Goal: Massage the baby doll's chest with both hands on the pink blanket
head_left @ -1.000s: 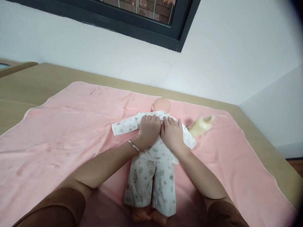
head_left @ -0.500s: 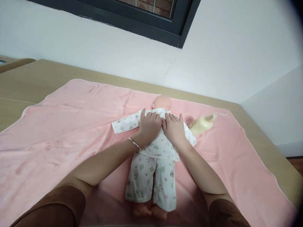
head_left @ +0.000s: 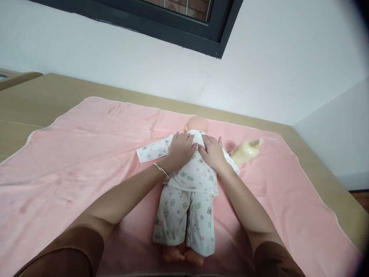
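Note:
A baby doll (head_left: 188, 200) in white printed pyjamas lies on a pink blanket (head_left: 80, 154), its head (head_left: 196, 124) towards the wall and its bare feet towards me. My left hand (head_left: 180, 150), with a bangle on the wrist, rests palm down on the doll's upper body beside the left sleeve (head_left: 151, 150). My right hand (head_left: 212, 152) lies flat next to it on the doll's right shoulder. Both hands have their fingers stretched out on the cloth and hold nothing.
A cream-coloured bottle (head_left: 246, 151) lies on its side on the blanket, just right of the doll. The blanket covers a wooden surface (head_left: 37, 96) set against a white wall, with a dark window frame (head_left: 161, 23) above.
Both hands have slid a little up the doll's body towards its shoulders and neck, and their fingers have flattened out. The doll and the bottle stay where they were.

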